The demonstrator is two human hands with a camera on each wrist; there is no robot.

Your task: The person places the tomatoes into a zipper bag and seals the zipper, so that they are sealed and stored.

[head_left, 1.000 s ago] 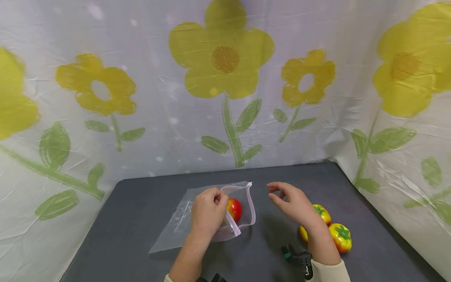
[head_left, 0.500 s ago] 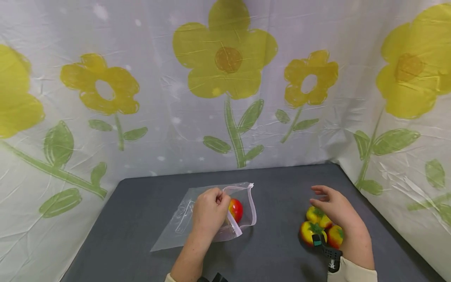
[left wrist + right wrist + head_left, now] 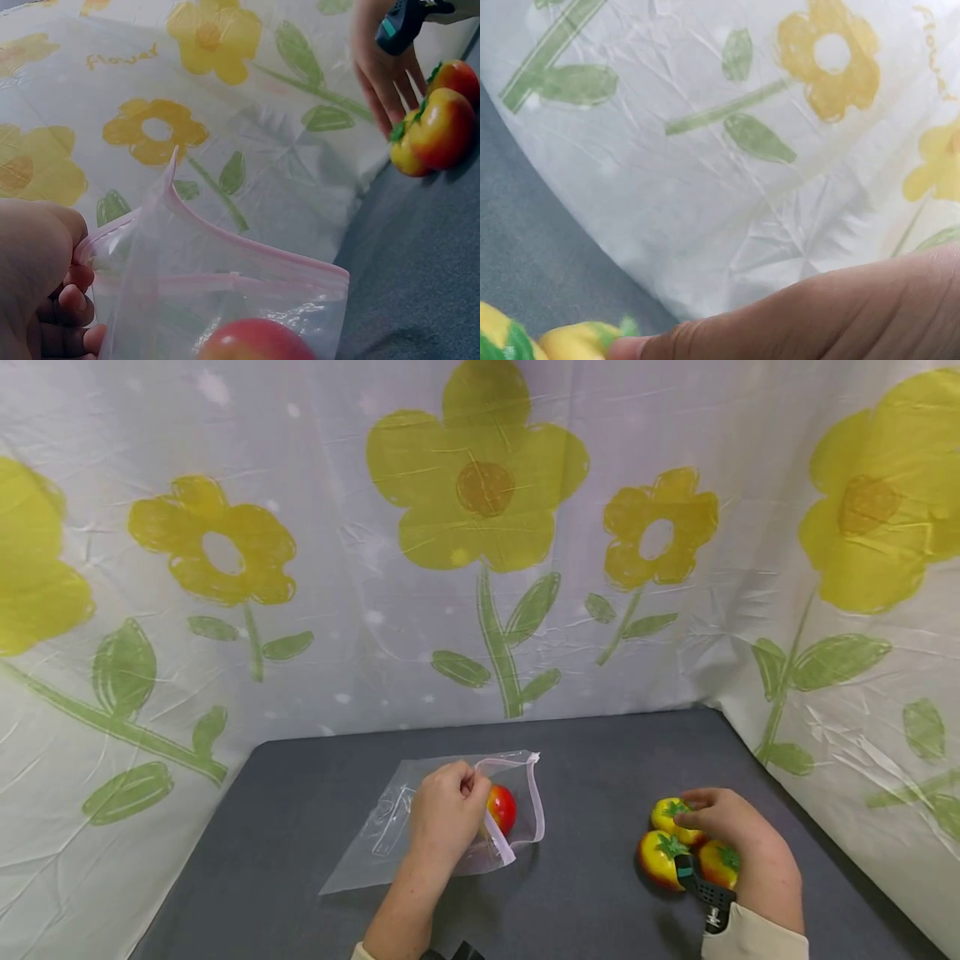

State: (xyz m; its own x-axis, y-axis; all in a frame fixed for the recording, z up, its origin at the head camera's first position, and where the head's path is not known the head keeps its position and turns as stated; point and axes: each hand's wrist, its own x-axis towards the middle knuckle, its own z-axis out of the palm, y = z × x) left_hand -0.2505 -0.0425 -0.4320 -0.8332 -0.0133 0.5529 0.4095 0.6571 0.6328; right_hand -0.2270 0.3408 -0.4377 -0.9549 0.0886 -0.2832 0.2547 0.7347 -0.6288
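My left hand pinches the pink-edged rim of a clear zip bag, whose mouth gapes to the right. Inside the bag lies a red-and-yellow round fruit, partly hidden by the hand. On the right, my right hand is lowered over the rearmost of three yellow-and-red persimmon-like fruits with green leafy tops. Its thumb meets that fruit in the right wrist view, and its fingers reach down fairly straight beside it in the left wrist view. The near fruit and right fruit sit close by.
A dark grey table carries everything. A pale curtain printed with yellow flowers hangs behind it and along its sides. Black wrist straps are worn on the arms.
My right hand has moved right from beside the bag, then down to the rearmost fruit. The left hand keeps its pinch on the bag's rim almost in place.
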